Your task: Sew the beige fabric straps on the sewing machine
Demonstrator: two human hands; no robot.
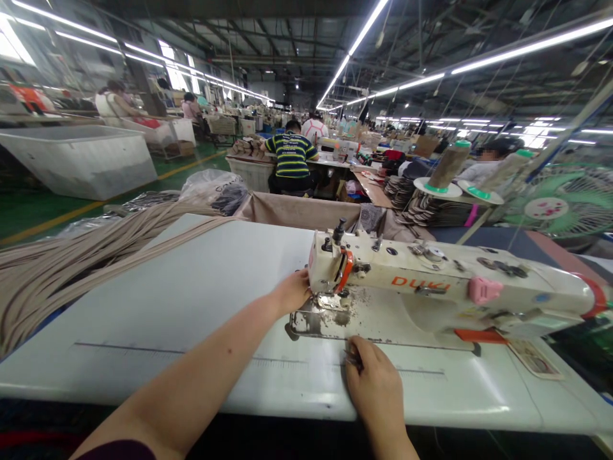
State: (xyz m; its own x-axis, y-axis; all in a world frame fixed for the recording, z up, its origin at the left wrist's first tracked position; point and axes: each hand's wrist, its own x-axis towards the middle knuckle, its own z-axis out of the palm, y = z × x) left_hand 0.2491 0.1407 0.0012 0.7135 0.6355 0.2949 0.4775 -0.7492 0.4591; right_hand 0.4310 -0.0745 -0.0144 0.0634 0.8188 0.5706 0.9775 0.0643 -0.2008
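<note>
A white industrial sewing machine (pixel 397 268) stands on the pale table (pixel 215 287). My left hand (pixel 295 291) reaches to the left side of the machine's head, close to the needle and presser foot area (pixel 330 299). Its fingers are mostly hidden behind the head. In front of the machine bed, my right hand (pixel 376 380) rests low over the table edge with its fingers curled. A small dark metal tool (pixel 353 358) pokes out between the thumb and fingers; its exact kind is not clear.
Long beige fabric strips (pixel 96 255) lie over the table's left side. Two thread cones (pixel 447 166) stand behind the machine, near a green fan (pixel 550 201). A cloth-lined bin (pixel 297 211) sits beyond the table. A person in a striped shirt (pixel 292 156) sits farther off.
</note>
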